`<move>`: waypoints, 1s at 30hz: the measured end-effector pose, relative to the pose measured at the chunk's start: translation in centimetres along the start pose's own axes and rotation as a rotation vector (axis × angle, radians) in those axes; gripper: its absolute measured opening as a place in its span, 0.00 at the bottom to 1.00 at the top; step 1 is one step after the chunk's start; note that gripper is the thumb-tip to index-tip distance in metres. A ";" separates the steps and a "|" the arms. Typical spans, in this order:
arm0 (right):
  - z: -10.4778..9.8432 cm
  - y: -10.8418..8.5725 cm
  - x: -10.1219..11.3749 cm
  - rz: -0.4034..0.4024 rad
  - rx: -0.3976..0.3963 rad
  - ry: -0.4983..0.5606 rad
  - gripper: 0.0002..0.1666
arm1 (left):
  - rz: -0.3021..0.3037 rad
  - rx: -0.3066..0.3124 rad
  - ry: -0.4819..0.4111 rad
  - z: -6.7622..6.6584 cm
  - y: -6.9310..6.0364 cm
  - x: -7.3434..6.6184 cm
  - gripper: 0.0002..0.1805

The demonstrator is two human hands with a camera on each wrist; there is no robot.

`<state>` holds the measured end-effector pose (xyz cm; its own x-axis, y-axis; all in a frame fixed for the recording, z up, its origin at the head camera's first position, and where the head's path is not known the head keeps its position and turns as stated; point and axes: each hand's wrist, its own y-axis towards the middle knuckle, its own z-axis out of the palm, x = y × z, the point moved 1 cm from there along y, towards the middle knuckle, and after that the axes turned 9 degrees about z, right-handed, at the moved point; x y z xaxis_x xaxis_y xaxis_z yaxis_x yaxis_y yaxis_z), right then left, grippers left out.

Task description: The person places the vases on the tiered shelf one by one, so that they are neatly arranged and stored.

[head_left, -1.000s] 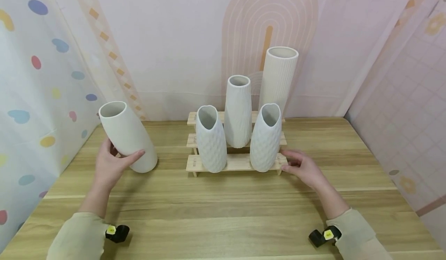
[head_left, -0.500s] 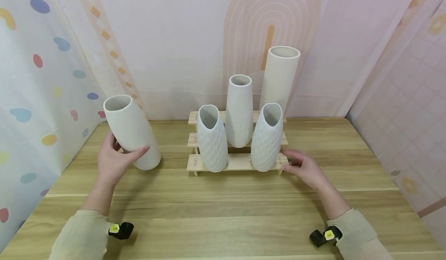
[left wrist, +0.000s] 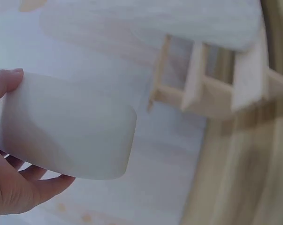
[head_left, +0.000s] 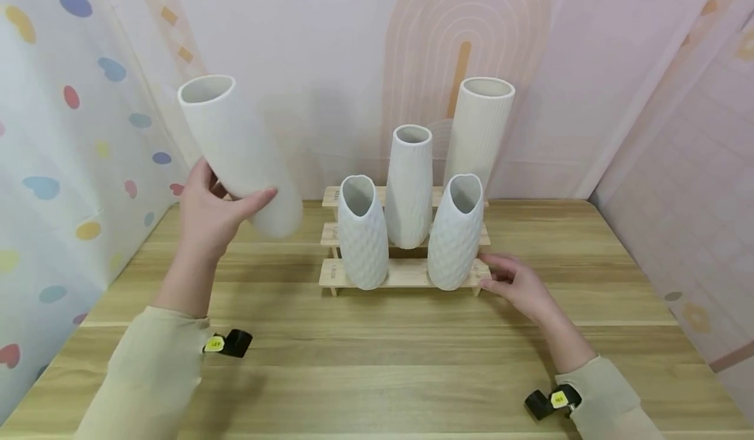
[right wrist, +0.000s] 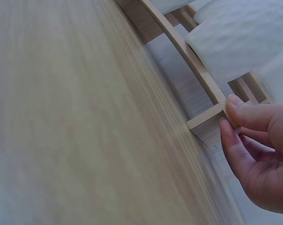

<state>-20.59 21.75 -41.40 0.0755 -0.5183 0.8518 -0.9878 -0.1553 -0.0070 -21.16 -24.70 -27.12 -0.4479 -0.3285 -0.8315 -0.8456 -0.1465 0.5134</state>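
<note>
My left hand (head_left: 215, 214) grips a smooth white vase (head_left: 241, 145) round its lower part, thumb across the front. The vase is tilted, mouth up and to the left, and hangs above the table. In the left wrist view its rounded base (left wrist: 94, 126) points toward the stand. My right hand (head_left: 518, 288) pinches the right end of the lowest shelf of a three-step wooden stand (head_left: 406, 273), thumb and finger on its edge in the right wrist view. Two dimpled vases (head_left: 363, 243) stand on the lowest step, a slim textured vase (head_left: 409, 191) on the middle one.
A tall ribbed vase (head_left: 480, 132) stands at the back right of the stand, its base hidden. The wooden table (head_left: 377, 361) reaches a patterned cloth backdrop (head_left: 330, 47) behind and on both sides.
My left hand has lifted the smooth vase off the table, up and to the right. The right hand has stayed at the stand's end.
</note>
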 end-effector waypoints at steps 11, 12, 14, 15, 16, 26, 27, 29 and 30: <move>0.0 -0.1 -0.1 -0.014 0.001 0.019 0.30 | 0.027 0.050 -0.046 4.6 1.8 -0.6 0.43; 0.0 -0.1 -0.1 -0.016 0.001 0.021 0.30 | 0.025 0.049 -0.043 4.9 1.9 -0.7 0.43; 0.0 -0.1 -0.1 -0.018 0.002 0.023 0.30 | 0.023 0.047 -0.040 5.5 2.0 -0.6 0.43; 0.0 -0.1 -0.1 -0.019 0.004 0.024 0.30 | 0.023 0.045 -0.040 5.8 2.1 -0.6 0.42; 0.0 -0.1 -0.2 -0.019 0.004 0.025 0.30 | 0.022 0.044 -0.036 6.0 2.2 -0.6 0.42; 0.2 -0.1 -0.3 -0.024 -0.003 0.025 0.30 | 0.007 0.082 0.059 7.5 3.3 -0.6 0.43; 0.2 0.0 -0.3 -0.026 -0.003 0.027 0.30 | 0.004 0.086 0.060 7.6 3.4 -0.6 0.43; 0.2 0.0 -0.4 -0.028 -0.006 0.030 0.30 | 0.001 0.092 0.061 7.9 3.6 -0.6 0.43; 0.2 0.0 -0.5 -0.027 -0.007 0.031 0.30 | 0.001 0.094 0.063 8.0 3.8 -0.5 0.43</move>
<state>-20.58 21.83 -41.92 0.0980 -0.4879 0.8674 -0.9864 -0.1630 0.0197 -26.45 -17.59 -26.45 -0.4322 -0.3873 -0.8143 -0.8698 -0.0591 0.4898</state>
